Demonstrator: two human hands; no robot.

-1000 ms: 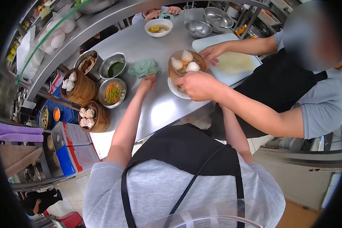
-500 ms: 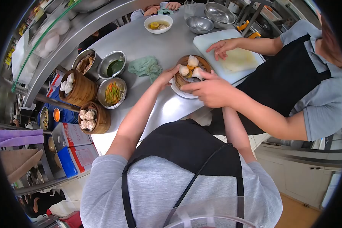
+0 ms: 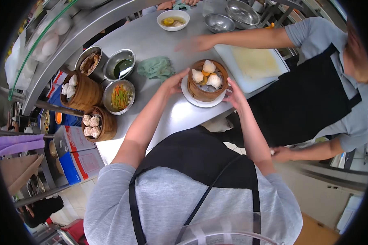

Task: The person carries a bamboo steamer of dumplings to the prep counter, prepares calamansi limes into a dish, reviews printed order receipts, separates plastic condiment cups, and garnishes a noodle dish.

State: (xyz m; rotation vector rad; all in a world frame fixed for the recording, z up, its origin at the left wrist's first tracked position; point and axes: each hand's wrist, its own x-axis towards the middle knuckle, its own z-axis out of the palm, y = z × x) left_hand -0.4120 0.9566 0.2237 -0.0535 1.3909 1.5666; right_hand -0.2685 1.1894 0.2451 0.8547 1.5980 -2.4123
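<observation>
A round bamboo steamer (image 3: 205,95) stands on a white plate (image 3: 203,104) near the table's front edge. Inside it sit three pale dumplings (image 3: 209,66) with orange slices among them. My left hand (image 3: 176,83) is at the plate's left side, its fingers curled at the rim and the fingertips close to the steamer wall. On the opposite side my right hand (image 3: 235,94) holds the plate's right rim, thumb up beside the steamer. Some of the fingers on both hands are hidden under or behind the plate.
On the left stand two more steamers of dumplings (image 3: 85,96) (image 3: 106,124) and metal bowls (image 3: 122,83). A green cloth (image 3: 155,67) lies mid-table. A co-worker's blurred hand (image 3: 194,43) reaches over a cutting board (image 3: 257,65). A soup bowl (image 3: 173,27) stands farther back.
The co-worker's hand has left the steamer, and that arm is now low at the right. Their other hand has swung left over the table. My hands stay at the plate.
</observation>
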